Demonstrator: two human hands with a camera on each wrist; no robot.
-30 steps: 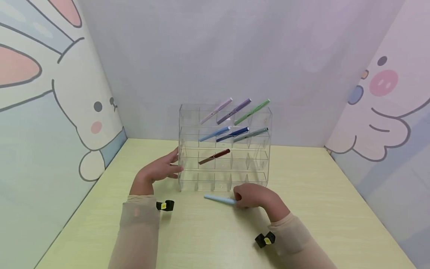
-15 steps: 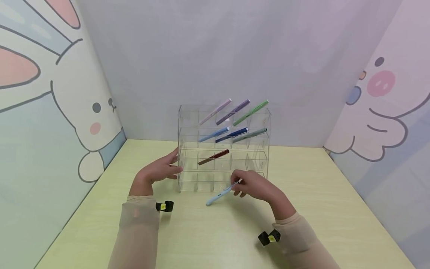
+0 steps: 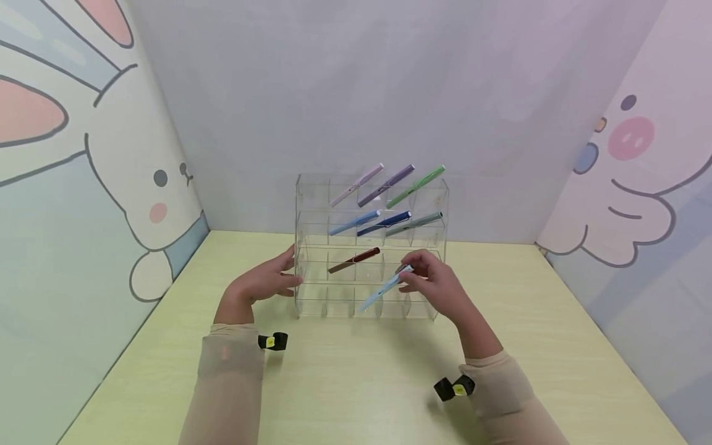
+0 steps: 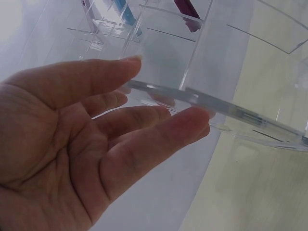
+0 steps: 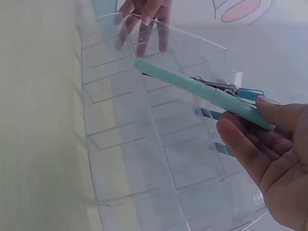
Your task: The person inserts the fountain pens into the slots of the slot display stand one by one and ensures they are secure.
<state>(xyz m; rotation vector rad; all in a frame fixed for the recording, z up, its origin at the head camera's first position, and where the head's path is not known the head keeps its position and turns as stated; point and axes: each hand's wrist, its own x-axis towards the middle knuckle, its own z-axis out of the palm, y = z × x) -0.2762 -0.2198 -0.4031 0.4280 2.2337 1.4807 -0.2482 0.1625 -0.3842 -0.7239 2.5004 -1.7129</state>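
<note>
A light-blue pen (image 3: pixel 384 290) with a clip hangs tilted in front of the lower tiers of a clear plastic pen rack (image 3: pixel 313 307). My right hand (image 3: pixel 436 287) pinches its upper end between thumb and fingers; the right wrist view shows the same pen (image 5: pixel 180 84) apart from the table. At the rack's left side, my left hand (image 3: pixel 267 279) rests with spread, fairly straight fingers. In the left wrist view that hand (image 4: pixel 101 130) has its fingertips at the edge of the clear side panel (image 4: pixel 231 110).
Pale purple (image 3: pixel 357 185), dark purple (image 3: pixel 386 185) and green (image 3: pixel 416 186) pens lean in the top tier. Below are blue (image 3: pixel 354 223), navy (image 3: pixel 384 224) and grey-green (image 3: pixel 414 224) pens, then a dark red pen (image 3: pixel 354 260). Cartoon-printed walls (image 3: pixel 356 93) surround the table (image 3: pixel 345 383).
My right hand has lifted the light-blue pen off the table, turned it to slant, and raised it in front of the rack. The left hand stays at the rack's side.
</note>
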